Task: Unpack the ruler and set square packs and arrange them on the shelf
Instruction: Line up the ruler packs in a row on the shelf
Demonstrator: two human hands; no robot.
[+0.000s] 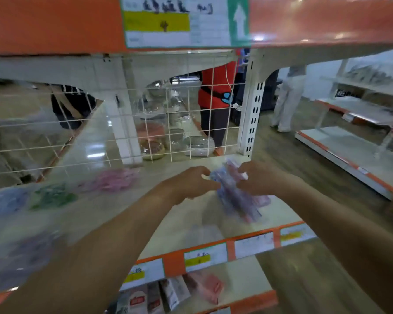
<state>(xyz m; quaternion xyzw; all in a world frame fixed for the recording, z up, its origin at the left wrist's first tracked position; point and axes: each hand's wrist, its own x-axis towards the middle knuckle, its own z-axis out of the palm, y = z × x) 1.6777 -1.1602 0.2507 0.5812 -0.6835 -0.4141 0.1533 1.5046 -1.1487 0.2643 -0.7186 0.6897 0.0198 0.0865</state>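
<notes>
Right of centre in the frame, I see the left hand (191,182) and right hand (260,180) both gripping the top end of the pack bundle (235,198). I judge they steady it over the shelf (123,214) for unwrapping. Its long axis runs top to bottom, the lower end slanting right; blur hides finer detail.

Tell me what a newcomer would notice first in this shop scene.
First, two bare arms reach in, with the left hand and right hand gripping a blurred bundle of packs toward the right end of the pale shelf. Next, a bright orange shelf edge with a price label runs across the top. Pink packs and green packs lie on the shelf to the left.
</notes>
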